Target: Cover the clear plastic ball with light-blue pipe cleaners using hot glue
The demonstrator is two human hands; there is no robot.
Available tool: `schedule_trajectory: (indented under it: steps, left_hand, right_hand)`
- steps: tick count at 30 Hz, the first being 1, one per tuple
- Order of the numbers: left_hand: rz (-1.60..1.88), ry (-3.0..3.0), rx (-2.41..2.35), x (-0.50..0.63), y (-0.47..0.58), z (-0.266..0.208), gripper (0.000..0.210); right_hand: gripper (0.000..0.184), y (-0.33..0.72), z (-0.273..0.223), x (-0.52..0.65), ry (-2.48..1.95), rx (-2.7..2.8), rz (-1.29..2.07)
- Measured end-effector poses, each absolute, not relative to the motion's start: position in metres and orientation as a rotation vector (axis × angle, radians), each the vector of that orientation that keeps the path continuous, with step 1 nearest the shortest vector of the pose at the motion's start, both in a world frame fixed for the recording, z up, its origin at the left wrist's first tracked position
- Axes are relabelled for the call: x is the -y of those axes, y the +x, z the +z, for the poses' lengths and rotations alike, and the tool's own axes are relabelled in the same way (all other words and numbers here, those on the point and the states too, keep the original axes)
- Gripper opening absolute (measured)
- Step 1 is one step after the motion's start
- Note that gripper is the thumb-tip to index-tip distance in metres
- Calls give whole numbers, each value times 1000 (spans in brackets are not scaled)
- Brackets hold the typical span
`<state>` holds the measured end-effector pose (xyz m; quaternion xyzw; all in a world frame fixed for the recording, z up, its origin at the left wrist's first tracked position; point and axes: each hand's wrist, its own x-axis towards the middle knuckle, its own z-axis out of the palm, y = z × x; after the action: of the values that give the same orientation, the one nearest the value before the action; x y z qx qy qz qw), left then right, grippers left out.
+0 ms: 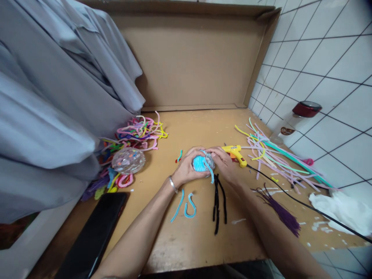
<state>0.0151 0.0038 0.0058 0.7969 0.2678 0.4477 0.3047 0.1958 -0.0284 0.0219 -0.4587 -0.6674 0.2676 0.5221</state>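
Observation:
Between my two hands is a rounded blue and grey piece wrapped in pipe cleaner point(200, 164), with a loose blue end hanging from it. My left hand point(186, 166) curves around its left side, and a bracelet circles that wrist. On its right side my right hand point(221, 162) presses with the fingers at the top edge. Just beyond the right hand lies a yellow hot glue gun point(236, 154). Below my hands are black pipe cleaners point(216, 207) and two short blue pipe cleaners point(190, 206), one bent into a hook.
At left are a tangle of coloured pipe cleaners point(142, 131), a clear dish point(128, 161) and a black phone point(93, 232). Long pipe cleaners point(279, 159), a clear jar point(290, 124), purple strands point(280, 213) and white tissue point(343, 209) lie right. The glue gun's cord point(299, 199) crosses there.

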Motion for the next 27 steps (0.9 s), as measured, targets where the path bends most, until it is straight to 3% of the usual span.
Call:
schedule_trajectory:
  steps: [12,27]
  left_hand:
    - [1201,2145,-707,-2,15,7,53]
    - [1202,2163,-759,0,15,7,54]
  right_hand:
    - [26,199,26,18,-1121,1731,615]
    - [22,205,29,-2,-1099,1539,982]
